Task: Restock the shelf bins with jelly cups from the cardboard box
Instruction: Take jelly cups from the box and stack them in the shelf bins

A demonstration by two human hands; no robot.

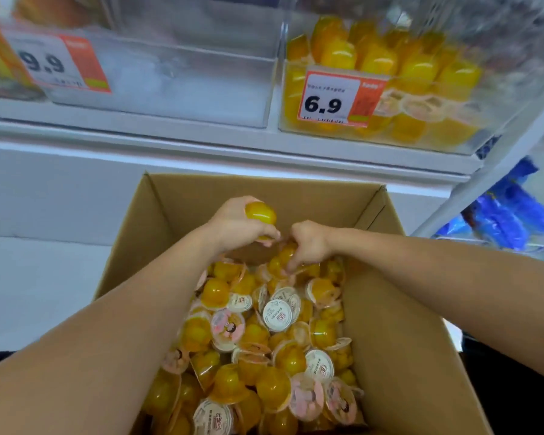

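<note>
My left hand (233,226) grips one jelly cup (260,213) near the cardboard box (399,340) far wall; right hand (307,244) beside it pinches a cup in the pile (264,340). Box walls flank both forearms. Half-full right bin (387,89) and clear middle bin (182,73) sit above.

Retail shop aisle, white shelf (201,136) carrying clear plastic bins (453,133), orange-and-white price tags reading 9.9 (57,62) and 6.9 (339,95), bulk jelly cups (418,70) in one bin, open cardboard stock box (399,340) below, blue packaged goods (509,215) at right
</note>
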